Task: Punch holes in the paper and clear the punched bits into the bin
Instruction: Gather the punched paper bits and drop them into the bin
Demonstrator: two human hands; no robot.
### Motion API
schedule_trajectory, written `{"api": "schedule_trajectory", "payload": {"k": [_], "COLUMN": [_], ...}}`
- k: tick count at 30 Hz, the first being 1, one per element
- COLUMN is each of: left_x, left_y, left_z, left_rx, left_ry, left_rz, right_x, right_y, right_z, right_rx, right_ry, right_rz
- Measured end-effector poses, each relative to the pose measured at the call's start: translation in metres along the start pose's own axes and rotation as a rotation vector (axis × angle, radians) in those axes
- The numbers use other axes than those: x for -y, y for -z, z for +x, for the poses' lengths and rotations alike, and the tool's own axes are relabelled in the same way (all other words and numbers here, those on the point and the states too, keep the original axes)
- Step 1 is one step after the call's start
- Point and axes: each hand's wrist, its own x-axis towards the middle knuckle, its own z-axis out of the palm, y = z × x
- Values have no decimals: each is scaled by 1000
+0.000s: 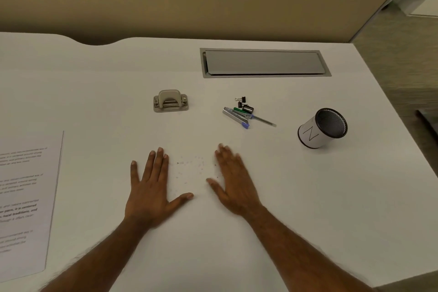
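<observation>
Small punched paper bits (190,169) lie scattered on the white desk (308,197) between my hands. My left hand (151,187) lies flat, palm down, to the left of the bits, fingers spread. On the right of them, my right hand (233,179) stands tilted on its edge, fingers together and slightly blurred. Both hands hold nothing. The grey hole punch (170,101) sits farther back, behind my left hand. A printed sheet of paper (23,201) lies at the left edge. A white-wrapped mesh cup (322,128), the bin, stands at the right.
A pile of binder clips, a stapler and pens (245,112) lies between the punch and the cup. A grey cable hatch (263,63) is set into the desk at the back. The desk's right edge runs close behind the cup.
</observation>
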Motion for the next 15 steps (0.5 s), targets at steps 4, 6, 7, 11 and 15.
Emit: {"api": "schedule_trajectory", "payload": {"k": [4,6,7,11,15], "left_x": [0,-1,-2,-1,-2], "left_y": [0,-1,-1,-2,-1], "left_z": [0,2,2,3,4], "left_rx": [31,40,43,36,29], "left_ry": [-2,-7,-12,-23,-56], "left_rz": [27,38,39,46,34], "right_x": [-17,-22,-23,-19,-16], "right_y": [6,5,5,0,-1], "right_z": [-1,-4,-5,-5,6], "right_rx": [-25,-1,9,4,29], "right_ry": [-323,-377,-390,-413,-322], "right_rz": [-75,-129,-149,-175,-154]}}
